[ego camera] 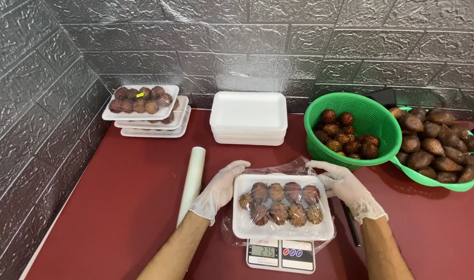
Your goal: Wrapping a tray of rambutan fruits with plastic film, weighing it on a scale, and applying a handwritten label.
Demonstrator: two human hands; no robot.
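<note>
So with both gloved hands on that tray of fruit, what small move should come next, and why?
Probably tuck the loose cling film under the tray: it bunches free behind the fruit, while the left hand and right hand grip the tray's sides.

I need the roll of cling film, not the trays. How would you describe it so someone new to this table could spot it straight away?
Start at the dark red table and find the gloved left hand holding the white tray of spiky fruit on the scale. Just beside that hand, on its outer side, lies the roll of cling film, pointing toward the wall. It is the only long, thin, pale cylinder; everything else white is a flat tray.
</note>
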